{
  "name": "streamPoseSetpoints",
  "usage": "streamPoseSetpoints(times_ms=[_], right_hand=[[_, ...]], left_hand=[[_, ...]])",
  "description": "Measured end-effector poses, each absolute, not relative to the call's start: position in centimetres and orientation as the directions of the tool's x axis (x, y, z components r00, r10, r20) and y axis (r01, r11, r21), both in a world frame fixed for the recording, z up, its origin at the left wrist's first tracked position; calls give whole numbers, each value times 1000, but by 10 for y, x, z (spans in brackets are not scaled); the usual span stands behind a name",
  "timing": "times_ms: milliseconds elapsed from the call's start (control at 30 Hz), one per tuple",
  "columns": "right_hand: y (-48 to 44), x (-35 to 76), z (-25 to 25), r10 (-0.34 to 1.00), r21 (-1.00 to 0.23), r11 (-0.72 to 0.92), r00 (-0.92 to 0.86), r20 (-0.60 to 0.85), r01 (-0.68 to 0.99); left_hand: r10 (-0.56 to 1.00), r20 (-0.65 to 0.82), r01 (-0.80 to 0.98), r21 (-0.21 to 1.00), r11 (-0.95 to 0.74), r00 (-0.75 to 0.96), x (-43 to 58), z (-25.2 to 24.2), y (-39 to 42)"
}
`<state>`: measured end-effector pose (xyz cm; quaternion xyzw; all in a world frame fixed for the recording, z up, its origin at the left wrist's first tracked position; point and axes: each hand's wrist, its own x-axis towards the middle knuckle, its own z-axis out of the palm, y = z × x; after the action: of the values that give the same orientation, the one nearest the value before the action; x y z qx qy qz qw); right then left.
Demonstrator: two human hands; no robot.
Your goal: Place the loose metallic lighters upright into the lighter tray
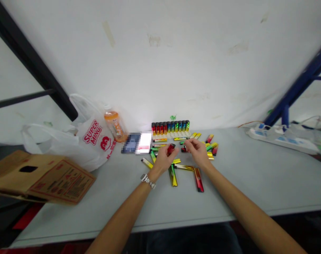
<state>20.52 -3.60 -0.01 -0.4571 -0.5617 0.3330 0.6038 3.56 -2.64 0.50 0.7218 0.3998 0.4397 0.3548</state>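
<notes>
My left hand (164,159), with a watch on its wrist, is closed round a red lighter (171,149) held just above the table. My right hand (198,151) hovers beside it, fingers curled in a pinch over the pile; what it holds, if anything, I cannot make out. Several loose lighters (198,179) in red, yellow and green lie scattered on the grey table (242,176) around both hands. Behind them a row of upright lighters (171,127) stands in a white tray against the wall.
A white plastic bag (93,141) and an orange bottle (114,126) sit at the left, with a cardboard box (43,178) in front of them. A phone (138,143) lies left of the lighters. A power strip (279,139) lies at the far right.
</notes>
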Motion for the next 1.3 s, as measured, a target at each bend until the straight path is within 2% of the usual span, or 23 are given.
streamPoseSetpoints(times_ms=[133,333,533,900,1300], right_hand=[[-39,205,-3,908,-911,366,141,394,189],[-37,205,-10,913,-914,360,132,387,188],[-41,200,-12,928,-920,329,108,356,212],[-44,196,-9,941,-926,311,71,332,214],[-45,195,-9,937,-912,317,65,344,261]], left_hand=[[905,354,369,829,-421,237,38,7,-34],[916,328,468,787,-401,233,42,3,-35],[897,319,477,765,-434,305,44,3,-35],[914,307,492,773,-401,264,46,3,-33],[888,402,447,767,-460,223,39,11,-38]])
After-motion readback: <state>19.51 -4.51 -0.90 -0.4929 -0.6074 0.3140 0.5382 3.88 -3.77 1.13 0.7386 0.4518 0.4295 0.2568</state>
